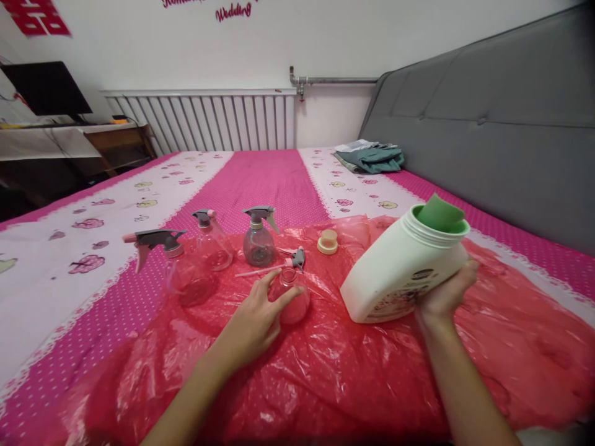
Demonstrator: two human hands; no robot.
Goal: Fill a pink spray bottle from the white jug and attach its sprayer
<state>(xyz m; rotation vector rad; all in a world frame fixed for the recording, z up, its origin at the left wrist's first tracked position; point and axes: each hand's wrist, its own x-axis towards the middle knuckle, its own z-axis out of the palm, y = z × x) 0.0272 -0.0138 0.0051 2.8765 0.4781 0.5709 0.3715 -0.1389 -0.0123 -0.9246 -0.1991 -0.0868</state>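
Observation:
My left hand [263,313] has its thumb and fingers around the neck and side of a clear, uncapped spray bottle [294,305] standing on red plastic sheeting. Behind that bottle lies a grey-and-pink spray nozzle [295,259] with its dip tube. In my right hand [449,294] is a large white detergent jug [390,269], held by its far side and tilted to the right. A green pour spout [439,214] shows in its open mouth. A cream-coloured cap [328,241] rests on the sheeting between jug and bottle.
Three spray bottles with nozzles stand at the left: a pink-triggered one [188,275], a smaller one [214,248] and a grey one [259,246]. Red plastic sheeting [325,384] covers the near bed. Folded clothes [372,158] lie by the grey headboard [488,99].

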